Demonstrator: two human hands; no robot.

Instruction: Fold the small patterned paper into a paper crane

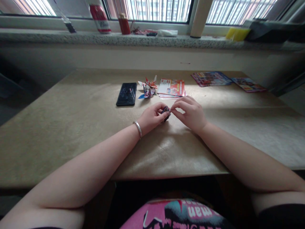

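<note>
Between thumb and fingers, my left hand grips a small dark folded paper piece just above the table. My right hand pinches at the piece's right edge with thumb and forefinger. Much of the paper is hidden by the left fingers, so its shape is hard to make out. Behind my hands lie colourful folded paper figures with pointed tips. Beside them rests a small stack of printed sheets, mostly orange and white.
A black phone lies left of the folded figures. Printed booklets and another printed pile are at the back right of the table. On the windowsill stand a red can and a red container.
</note>
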